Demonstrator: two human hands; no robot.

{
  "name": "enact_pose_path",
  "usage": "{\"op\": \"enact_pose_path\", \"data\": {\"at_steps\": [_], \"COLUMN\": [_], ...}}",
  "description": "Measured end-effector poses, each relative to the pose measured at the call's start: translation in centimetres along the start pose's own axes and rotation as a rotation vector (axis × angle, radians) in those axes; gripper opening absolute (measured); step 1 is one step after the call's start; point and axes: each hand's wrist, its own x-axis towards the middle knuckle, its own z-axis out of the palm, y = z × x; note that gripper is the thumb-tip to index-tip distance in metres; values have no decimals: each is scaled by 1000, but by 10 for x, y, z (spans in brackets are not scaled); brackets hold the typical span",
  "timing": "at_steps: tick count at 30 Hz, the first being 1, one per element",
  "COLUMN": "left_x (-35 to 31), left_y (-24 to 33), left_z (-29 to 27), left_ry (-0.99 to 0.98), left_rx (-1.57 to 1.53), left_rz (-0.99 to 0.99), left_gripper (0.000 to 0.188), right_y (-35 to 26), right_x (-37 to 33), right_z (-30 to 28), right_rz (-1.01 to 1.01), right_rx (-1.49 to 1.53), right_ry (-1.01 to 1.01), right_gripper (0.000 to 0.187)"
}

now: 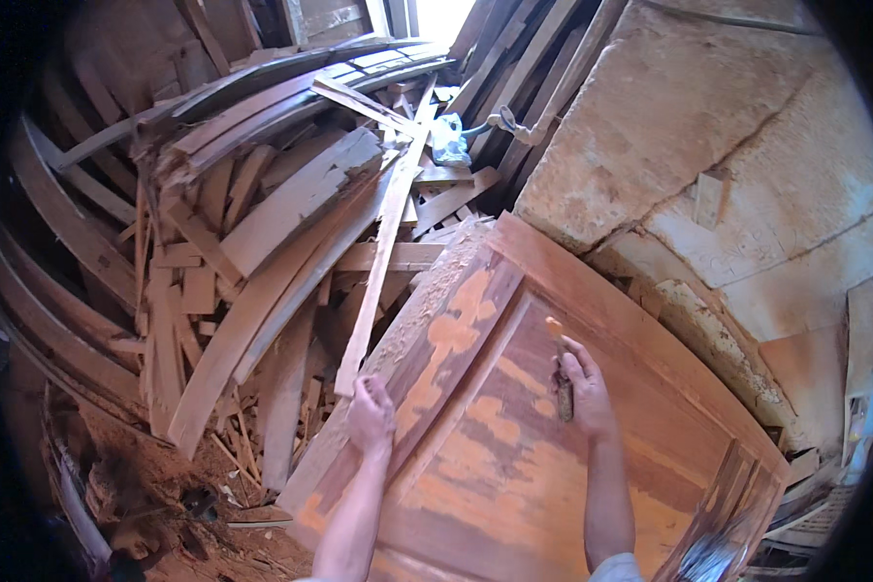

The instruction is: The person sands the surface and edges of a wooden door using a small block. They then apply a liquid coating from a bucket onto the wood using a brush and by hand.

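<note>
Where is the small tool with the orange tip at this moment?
In the head view, just right of centre, the small tool is in the person's right grip, over the reddish-brown wooden panel.

A slim tool (565,400) with an orange dab (553,324) at its far end sits in the right hand (589,383); beneath that hand lies a reddish-brown framed wooden panel (650,427), blotched with orange patches (495,419).
</note>
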Motion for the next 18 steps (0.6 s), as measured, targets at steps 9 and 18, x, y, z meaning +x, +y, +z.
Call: {"op": "enact_pose_path", "data": {"at_steps": [9,18], "left_x": [11,10], "left_y": [-22,-12], "left_z": [9,-1], "left_ry": [17,-62], "left_rx": [-81,2], "left_rz": [136,154], "left_gripper": [58,57], "right_y": [-2,-9], "right_x": [146,172], "right_z": [20,33], "right_rz": [-507,-468], "right_rx": [-829,-1283], "right_ry": [-119,-149], "right_gripper": [38,37]}}
